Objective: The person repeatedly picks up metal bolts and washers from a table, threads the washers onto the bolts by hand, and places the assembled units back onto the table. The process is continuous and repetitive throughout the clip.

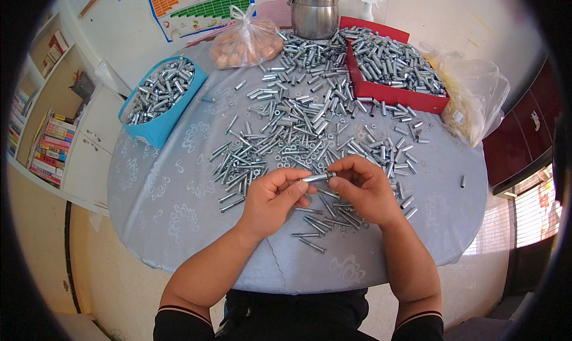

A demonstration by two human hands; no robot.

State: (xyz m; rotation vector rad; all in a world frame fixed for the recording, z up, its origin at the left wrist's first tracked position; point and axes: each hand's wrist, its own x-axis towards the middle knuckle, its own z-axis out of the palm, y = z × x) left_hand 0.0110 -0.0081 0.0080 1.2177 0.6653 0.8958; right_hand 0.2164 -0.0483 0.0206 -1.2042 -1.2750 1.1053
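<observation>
Between my two hands, just above the table, lies a silvery metal expansion bolt (316, 178), held nearly level. My left hand (279, 199) pinches its left end with thumb and fingers. At the other end, my right hand (364, 189) has closed its thumb and forefinger around the tip, where a nut or washer seems to sit; the fingers partly cover it. Loose bolts (313, 228) lie on the cloth below my hands. Beyond them spreads a heap of bolts, sleeves, nuts and washers (298, 126).
A blue box (156, 131) of metal parts stands at the left, a red box (405, 101) of sleeves at the back right. Behind are a tied plastic bag (245, 43) and a steel pot (314, 16). Another clear bag (473, 97) sits at the right edge of the round table (155, 222).
</observation>
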